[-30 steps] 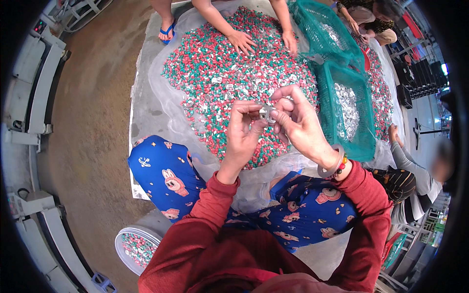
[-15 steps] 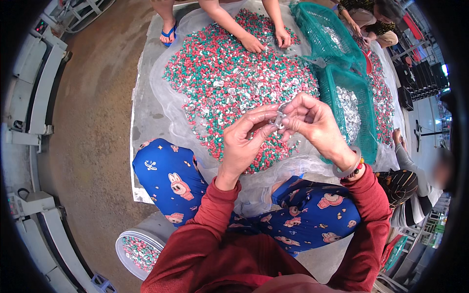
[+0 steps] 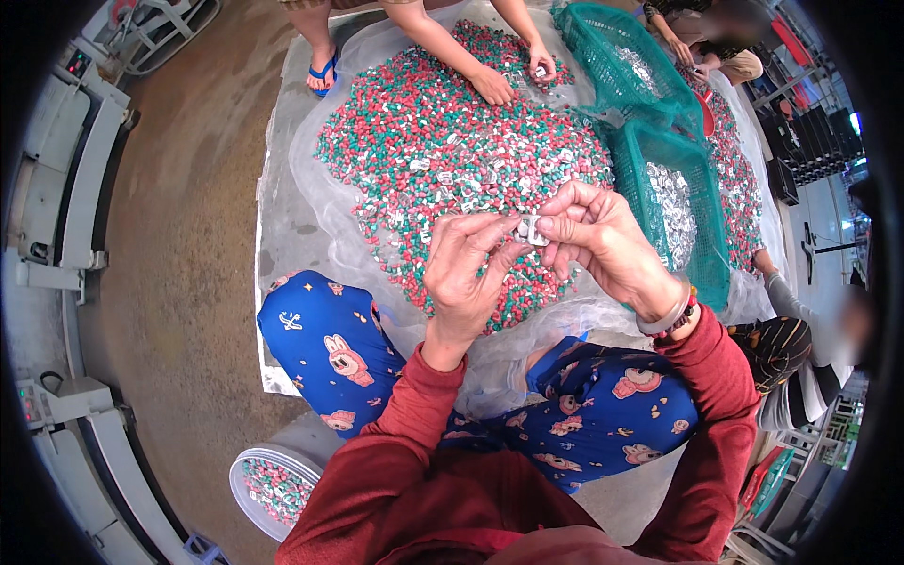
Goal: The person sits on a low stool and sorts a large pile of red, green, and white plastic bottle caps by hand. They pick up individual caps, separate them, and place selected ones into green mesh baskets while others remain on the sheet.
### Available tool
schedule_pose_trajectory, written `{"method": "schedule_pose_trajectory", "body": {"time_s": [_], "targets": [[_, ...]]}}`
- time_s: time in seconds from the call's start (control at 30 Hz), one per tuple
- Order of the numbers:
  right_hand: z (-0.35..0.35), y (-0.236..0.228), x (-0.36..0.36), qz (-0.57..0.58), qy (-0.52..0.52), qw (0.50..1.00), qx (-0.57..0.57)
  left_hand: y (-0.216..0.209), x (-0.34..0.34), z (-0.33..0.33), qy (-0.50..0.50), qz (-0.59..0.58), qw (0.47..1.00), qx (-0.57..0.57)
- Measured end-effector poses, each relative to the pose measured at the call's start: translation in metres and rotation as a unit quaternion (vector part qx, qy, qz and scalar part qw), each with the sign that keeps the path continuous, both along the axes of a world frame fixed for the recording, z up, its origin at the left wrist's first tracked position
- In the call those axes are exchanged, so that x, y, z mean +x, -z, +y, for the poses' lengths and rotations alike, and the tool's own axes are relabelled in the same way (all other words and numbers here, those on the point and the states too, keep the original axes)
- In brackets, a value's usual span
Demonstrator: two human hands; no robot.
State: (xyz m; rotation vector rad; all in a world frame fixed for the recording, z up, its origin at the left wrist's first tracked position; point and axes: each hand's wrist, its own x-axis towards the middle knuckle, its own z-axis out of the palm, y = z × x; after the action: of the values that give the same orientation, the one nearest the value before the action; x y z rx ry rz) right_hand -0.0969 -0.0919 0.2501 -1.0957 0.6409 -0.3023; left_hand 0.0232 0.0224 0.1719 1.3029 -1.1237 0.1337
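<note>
Left hand and right hand, centre of frame: thumb and forefinger of each pinch opposite ends of a small silvery metal piece, held just right of centre. Below the hands in the frame, maroon sleeves cover the forearms; a pale bangle encircles the right wrist. Upper centre: a broad heap of red, green and white pellets, mixed with similar metal pieces, on translucent sheeting. A co-worker's hands reach into its top edge. Upper right: two green mesh baskets containing silvery pieces. Lower left: a white bucket containing similar pellets.
</note>
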Motion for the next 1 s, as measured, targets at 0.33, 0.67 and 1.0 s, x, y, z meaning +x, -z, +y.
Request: {"method": "schedule_pose_trajectory", "body": {"time_s": [0.33,0.67,1.0], "targets": [[0.011,0.003,0.000,0.024,0.030,0.964,-0.262,0.001,-0.012,-0.001,0.131,0.303,0.943,0.046],[0.003,0.018,0.000,0.035,-0.031,0.982,-0.185,0.009,-0.003,-0.005,0.091,0.150,0.981,0.085],[-0.004,0.033,-0.011,-0.023,0.007,0.991,-0.133,0.010,-0.020,-0.008,0.086,0.156,0.975,0.135]]}}
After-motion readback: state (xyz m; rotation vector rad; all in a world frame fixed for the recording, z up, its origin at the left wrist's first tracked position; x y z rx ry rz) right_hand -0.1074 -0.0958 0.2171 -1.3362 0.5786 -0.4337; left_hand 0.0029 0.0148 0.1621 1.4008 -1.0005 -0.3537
